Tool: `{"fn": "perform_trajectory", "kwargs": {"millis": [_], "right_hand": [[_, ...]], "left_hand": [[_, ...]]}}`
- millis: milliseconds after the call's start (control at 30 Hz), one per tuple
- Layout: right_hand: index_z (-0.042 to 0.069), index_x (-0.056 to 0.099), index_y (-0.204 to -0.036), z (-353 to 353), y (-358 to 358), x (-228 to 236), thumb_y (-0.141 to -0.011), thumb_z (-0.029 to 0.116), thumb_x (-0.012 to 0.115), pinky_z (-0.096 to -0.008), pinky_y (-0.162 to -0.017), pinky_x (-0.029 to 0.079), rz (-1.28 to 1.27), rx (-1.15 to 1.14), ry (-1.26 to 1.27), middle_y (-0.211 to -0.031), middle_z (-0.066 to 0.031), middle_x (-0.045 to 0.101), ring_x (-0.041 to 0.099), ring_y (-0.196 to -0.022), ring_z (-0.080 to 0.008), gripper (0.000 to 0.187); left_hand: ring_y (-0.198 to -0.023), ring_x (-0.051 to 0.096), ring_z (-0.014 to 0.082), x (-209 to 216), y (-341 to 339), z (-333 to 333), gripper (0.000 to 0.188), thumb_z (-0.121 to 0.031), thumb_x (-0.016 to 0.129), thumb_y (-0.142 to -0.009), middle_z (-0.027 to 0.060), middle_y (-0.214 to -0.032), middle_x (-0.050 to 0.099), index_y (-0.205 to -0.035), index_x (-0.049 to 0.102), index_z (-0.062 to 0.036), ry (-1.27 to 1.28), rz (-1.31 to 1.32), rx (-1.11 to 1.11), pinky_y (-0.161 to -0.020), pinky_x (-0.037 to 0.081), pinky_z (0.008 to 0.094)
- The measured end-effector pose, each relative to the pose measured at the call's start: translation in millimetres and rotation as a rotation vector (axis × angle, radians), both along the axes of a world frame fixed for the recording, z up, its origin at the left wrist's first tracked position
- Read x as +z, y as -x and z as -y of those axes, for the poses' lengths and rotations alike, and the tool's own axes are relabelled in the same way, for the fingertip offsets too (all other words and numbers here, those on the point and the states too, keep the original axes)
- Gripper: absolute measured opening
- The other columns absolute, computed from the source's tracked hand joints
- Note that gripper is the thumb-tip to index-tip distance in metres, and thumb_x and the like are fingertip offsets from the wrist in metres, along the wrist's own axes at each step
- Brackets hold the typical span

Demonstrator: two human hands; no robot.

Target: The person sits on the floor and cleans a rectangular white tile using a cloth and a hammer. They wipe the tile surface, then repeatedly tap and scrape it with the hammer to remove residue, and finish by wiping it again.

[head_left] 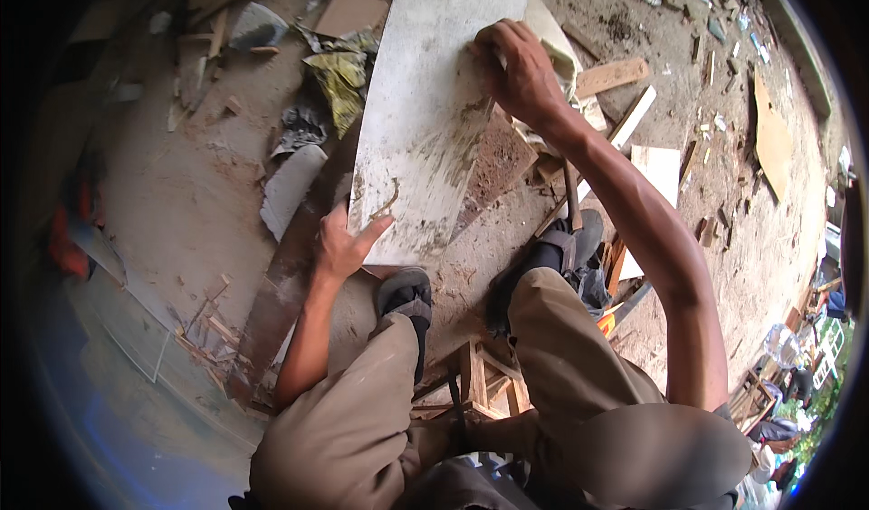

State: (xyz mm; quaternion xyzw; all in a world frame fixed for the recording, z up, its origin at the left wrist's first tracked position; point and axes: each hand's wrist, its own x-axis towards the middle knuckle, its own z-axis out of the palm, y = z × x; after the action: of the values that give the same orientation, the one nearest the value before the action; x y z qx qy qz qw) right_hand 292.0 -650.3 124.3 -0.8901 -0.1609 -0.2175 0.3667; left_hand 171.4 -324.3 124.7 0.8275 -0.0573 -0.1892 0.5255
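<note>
A long white board (425, 103), smeared with dirt, slants up and away from between my feet. My left hand (344, 246) grips its near left edge, the thumb on top and the other fingers hidden below. Close to that thumb a thin, curled brownish strip (387, 200) lies on the board. Over the board's right side my right hand (523, 68) is closed, fingers bent down toward the surface. Whatever those fingers hold, if anything, is hidden. Beneath the white board, a reddish-brown board (496, 162) shows at the right.
Wood scraps surround me, including a tan plank piece (612, 76) and a white panel (655, 173) to the right. A crumpled yellow wrapper (340, 89) lies left of the board. My shoes (405, 293) flank its near end. A small wooden frame (484, 379) stands between my legs.
</note>
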Motion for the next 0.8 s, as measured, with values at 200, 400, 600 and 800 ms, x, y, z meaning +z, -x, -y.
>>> {"fn": "perform_trajectory", "kwargs": {"millis": [200, 400, 600, 800], "right_hand": [[0.002, 0.057, -0.094, -22, 11, 183, -0.084, 0.004, 0.060, -0.0419, -0.082, 0.043, 0.434, -0.011, 0.143, -0.091, -0.0148, 0.057, 0.054, -0.091, -0.0348, 0.010], [0.006, 0.063, -0.100, -69, 81, 303, -0.080, 0.005, 0.062, -0.0390, -0.085, 0.044, 0.490, 0.078, 0.425, -0.098, -0.0097, 0.055, 0.053, -0.096, -0.0281, 0.020], [0.003, 0.062, -0.093, -122, 154, 361, -0.087, 0.006, 0.065, -0.0394, -0.080, 0.047, 0.627, 0.055, 0.193, -0.091, -0.0112, 0.060, 0.058, -0.088, -0.0315, 0.008], [-0.001, 0.061, -0.088, -180, 197, 338, -0.089, 0.010, 0.065, -0.0423, -0.074, 0.046, 0.428, -0.049, -0.389, -0.086, -0.0171, 0.062, 0.060, -0.083, -0.0356, 0.011]], "left_hand": [[-0.097, 0.064, 0.0167, 71, -23, 4, 0.041, -0.025, 0.075, -0.086, 0.0099, -0.104, 0.068, -0.114, 0.061, 0.0014, 0.261, -0.003, -0.061, -0.088, 0.049, 0.0304], [-0.108, 0.055, 0.0142, 270, -43, 13, 0.053, -0.031, 0.072, -0.090, 0.0070, -0.113, 0.059, -0.127, 0.050, -0.0004, 0.838, 0.286, 0.055, -0.095, 0.046, 0.0306], [-0.115, 0.053, 0.0178, 353, 28, -21, 0.059, -0.037, 0.070, -0.091, 0.0088, -0.125, 0.056, -0.131, 0.050, 0.0011, 0.726, 0.551, 0.184, -0.099, 0.043, 0.0326], [-0.120, 0.051, 0.0214, 373, 102, -18, 0.068, -0.040, 0.068, -0.091, 0.0138, -0.134, 0.053, -0.134, 0.047, 0.0074, 0.882, 0.562, 0.367, -0.103, 0.040, 0.0352]]}}
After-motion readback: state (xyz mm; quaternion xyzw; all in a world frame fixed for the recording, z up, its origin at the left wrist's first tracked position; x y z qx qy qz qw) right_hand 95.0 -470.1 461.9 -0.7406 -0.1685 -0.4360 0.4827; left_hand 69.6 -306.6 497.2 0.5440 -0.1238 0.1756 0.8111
